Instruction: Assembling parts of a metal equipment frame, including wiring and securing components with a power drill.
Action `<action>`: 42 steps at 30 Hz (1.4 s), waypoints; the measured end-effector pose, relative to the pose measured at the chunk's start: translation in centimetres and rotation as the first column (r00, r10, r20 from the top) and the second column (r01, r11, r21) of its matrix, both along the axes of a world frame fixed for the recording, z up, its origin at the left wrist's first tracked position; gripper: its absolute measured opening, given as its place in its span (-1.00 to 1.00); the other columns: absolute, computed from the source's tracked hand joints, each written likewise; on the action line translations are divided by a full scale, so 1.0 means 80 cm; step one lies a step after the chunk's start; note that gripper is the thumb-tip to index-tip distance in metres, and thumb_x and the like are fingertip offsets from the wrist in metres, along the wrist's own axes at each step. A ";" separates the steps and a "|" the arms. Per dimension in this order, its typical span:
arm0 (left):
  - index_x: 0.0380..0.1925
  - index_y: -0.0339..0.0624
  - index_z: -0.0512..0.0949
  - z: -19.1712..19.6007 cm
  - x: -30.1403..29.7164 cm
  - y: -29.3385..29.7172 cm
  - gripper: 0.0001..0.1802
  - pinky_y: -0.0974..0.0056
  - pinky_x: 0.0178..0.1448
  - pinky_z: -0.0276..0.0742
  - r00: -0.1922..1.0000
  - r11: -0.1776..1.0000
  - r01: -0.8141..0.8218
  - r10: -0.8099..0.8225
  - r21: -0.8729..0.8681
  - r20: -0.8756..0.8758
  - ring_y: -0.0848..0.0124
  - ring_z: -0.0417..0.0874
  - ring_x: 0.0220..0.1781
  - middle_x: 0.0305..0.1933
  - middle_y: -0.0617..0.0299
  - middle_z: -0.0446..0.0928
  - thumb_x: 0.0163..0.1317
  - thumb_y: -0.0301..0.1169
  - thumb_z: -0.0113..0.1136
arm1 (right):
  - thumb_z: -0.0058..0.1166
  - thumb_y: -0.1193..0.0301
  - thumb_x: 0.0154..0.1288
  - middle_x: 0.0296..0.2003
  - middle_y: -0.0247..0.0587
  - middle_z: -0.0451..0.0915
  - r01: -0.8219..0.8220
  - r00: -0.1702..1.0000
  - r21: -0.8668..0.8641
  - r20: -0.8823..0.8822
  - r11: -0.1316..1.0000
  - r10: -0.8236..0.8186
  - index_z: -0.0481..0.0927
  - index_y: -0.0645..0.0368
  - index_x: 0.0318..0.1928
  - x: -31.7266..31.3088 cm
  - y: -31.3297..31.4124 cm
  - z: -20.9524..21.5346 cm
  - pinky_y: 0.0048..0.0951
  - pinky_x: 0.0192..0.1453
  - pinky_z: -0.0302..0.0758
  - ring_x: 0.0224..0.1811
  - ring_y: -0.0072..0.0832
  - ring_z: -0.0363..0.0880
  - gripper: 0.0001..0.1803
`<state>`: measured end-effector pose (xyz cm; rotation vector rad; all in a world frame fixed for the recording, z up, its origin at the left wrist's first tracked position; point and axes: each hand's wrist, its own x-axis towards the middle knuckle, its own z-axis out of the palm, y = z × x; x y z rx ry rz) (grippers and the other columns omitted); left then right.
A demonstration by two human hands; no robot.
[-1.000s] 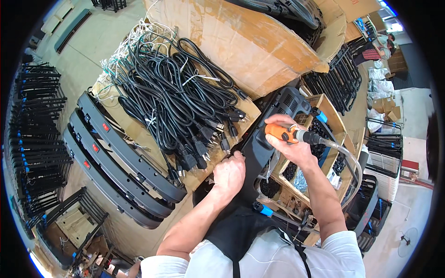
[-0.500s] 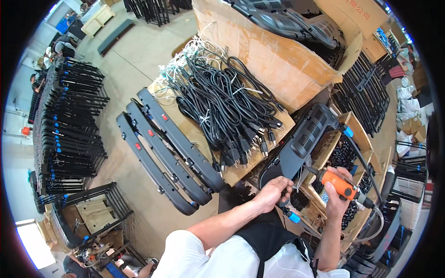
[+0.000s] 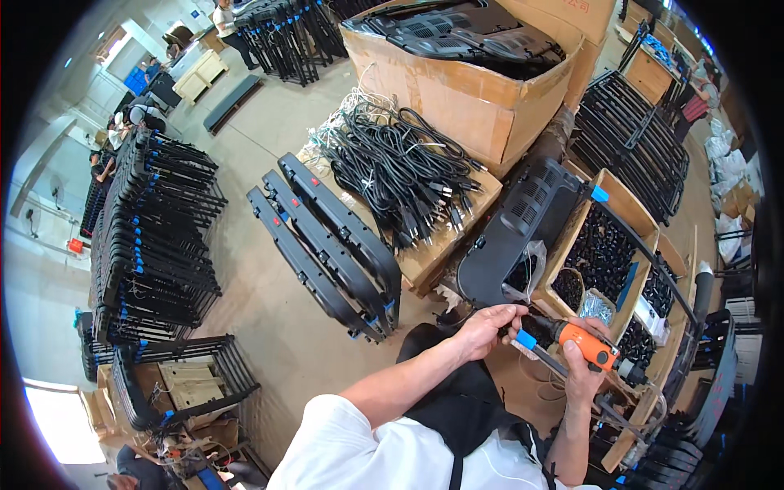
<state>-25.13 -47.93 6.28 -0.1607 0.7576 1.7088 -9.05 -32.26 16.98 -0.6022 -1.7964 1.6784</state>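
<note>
My right hand (image 3: 581, 369) grips an orange and black power screwdriver (image 3: 581, 343), its cable trailing off to the right. My left hand (image 3: 487, 325) pinches at the tool's black front end. Both hands are just below a long black plastic panel (image 3: 523, 224) that leans over the edge of a cardboard tray of small black parts (image 3: 604, 245). A blue clip (image 3: 525, 339) sits on a dark bar beside the tool's tip.
A pile of black power cords (image 3: 400, 171) lies on a cardboard sheet. Three long black panels (image 3: 327, 245) stand on edge on the floor. A big cardboard box (image 3: 465, 90) holds more panels. Stacks of black metal frames (image 3: 155, 237) stand at left; people work far back.
My view has swung left and down. The right hand has brought the screwdriver down from above the panel to my lap, and the left hand has left the panel's lower edge for the tool's tip.
</note>
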 end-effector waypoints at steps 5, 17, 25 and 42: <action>0.12 -0.12 0.61 0.006 0.021 -0.012 -0.73 0.41 -0.30 0.42 0.975 0.988 -0.014 -0.020 -0.152 -0.222 0.54 0.53 -0.33 -0.28 0.39 0.59 0.64 -0.21 0.13 | 0.38 0.49 0.25 0.11 0.02 0.70 -0.001 1.000 -0.025 -0.031 1.000 0.000 0.45 0.26 0.31 0.024 -0.022 0.003 -0.20 0.41 0.50 0.16 -0.32 0.66 -0.36; -0.15 -0.07 0.60 0.001 0.026 -0.023 -0.69 0.43 -0.41 0.30 0.993 0.988 0.093 -0.083 -0.121 0.087 0.56 0.45 -0.42 -0.38 0.44 0.51 0.59 -0.07 0.20 | 0.37 0.56 0.26 0.12 0.01 0.69 0.055 0.998 -0.020 0.006 0.998 -0.055 0.47 0.25 0.27 0.018 -0.068 0.014 -0.21 0.38 0.56 0.16 -0.31 0.67 -0.42; -0.13 -0.08 0.58 -0.011 0.007 -0.027 -0.70 0.41 -0.40 0.39 0.944 0.988 0.060 -0.011 -0.139 0.329 0.53 0.49 -0.43 -0.39 0.41 0.52 0.62 -0.09 0.14 | 0.36 0.61 0.26 0.16 -0.08 0.64 0.022 0.995 0.006 0.100 1.000 -0.022 0.50 0.23 0.24 -0.010 -0.104 0.001 -0.27 0.36 0.56 0.21 -0.37 0.63 -0.46; 0.05 -0.16 0.59 -0.020 0.022 -0.061 -0.63 0.32 -0.22 0.50 0.952 0.966 0.208 -0.164 -0.153 0.257 0.44 0.59 -0.29 -0.20 0.29 0.61 0.67 -0.08 0.06 | 0.40 0.61 0.26 0.15 -0.13 0.68 0.044 0.963 0.110 0.258 0.993 -0.072 0.50 0.22 0.26 -0.041 -0.101 -0.005 -0.24 0.42 0.54 0.27 -0.35 0.64 -0.43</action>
